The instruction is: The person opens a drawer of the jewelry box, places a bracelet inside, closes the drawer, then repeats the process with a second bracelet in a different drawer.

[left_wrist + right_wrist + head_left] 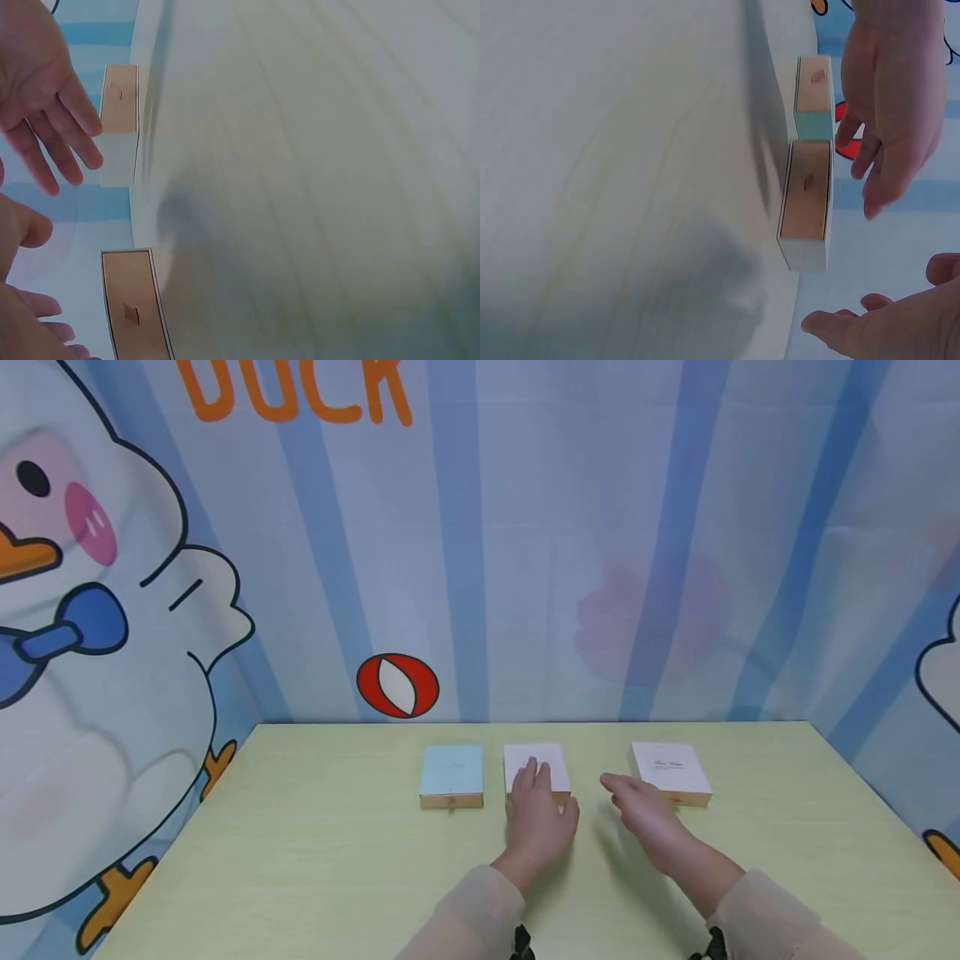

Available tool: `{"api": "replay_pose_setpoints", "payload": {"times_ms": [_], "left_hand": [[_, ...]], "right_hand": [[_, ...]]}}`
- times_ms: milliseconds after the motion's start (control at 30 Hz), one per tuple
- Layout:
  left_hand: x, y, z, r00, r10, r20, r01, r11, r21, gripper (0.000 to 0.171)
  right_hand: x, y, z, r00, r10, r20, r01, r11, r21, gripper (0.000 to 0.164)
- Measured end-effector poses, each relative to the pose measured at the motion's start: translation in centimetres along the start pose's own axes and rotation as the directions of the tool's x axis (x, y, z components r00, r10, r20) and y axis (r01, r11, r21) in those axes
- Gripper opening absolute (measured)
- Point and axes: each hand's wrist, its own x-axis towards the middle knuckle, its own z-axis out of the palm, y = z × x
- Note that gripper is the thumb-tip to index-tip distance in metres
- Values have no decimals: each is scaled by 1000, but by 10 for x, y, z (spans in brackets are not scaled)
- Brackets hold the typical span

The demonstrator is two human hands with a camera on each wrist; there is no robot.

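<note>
Three flat drawer-style boxes with tan fronts stand in a row on the table. My left hand (542, 827) is over the middle white box (532, 752), fingers stretched across its lid and thumb out at its right front. Beside the left front of the right-hand white box (671, 768), my right hand (648, 818) is held with fingers extended, overlapping that box's front corner in the head view. Small print shows on its lid. Further left sits a light blue box (452, 772), untouched. In the right wrist view, a small tab (809, 182) marks the middle box's front.
The pale yellow-green table (315, 852) ends at a fabric backdrop (540, 568) with blue stripes, a cartoon duck (112, 710) and a red-and-white ball print (397, 685). All boxes stand towards the table's far edge.
</note>
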Motion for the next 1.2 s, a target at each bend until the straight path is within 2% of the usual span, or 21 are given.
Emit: {"api": "replay_pose_setpoints", "payload": {"times_ms": [200, 333, 667, 967, 1200], "left_hand": [[2, 7, 7, 999, 49, 19, -47, 996, -78, 57], [2, 13, 12, 997, 54, 50, -45, 987, -157, 57], [2, 28, 24, 987, 64, 151, -26, 970, -242, 58], [5, 31, 35, 975, -15, 222, 89, 940, -329, 58], [10, 39, 45, 946, -52, 320, 157, 936, -314, 57]], "right_hand": [[-5, 1, -25, 998, -38, -48, 36, 998, -43, 59], [-5, 5, -37, 994, -32, -100, 21, 994, -108, 60], [-4, 11, -69, 988, -1, -154, -26, 984, -176, 67], [2, 20, -93, 983, 16, -181, -51, 981, -188, 74], [6, 25, -103, 980, 62, -191, -93, 984, -155, 78]]}}
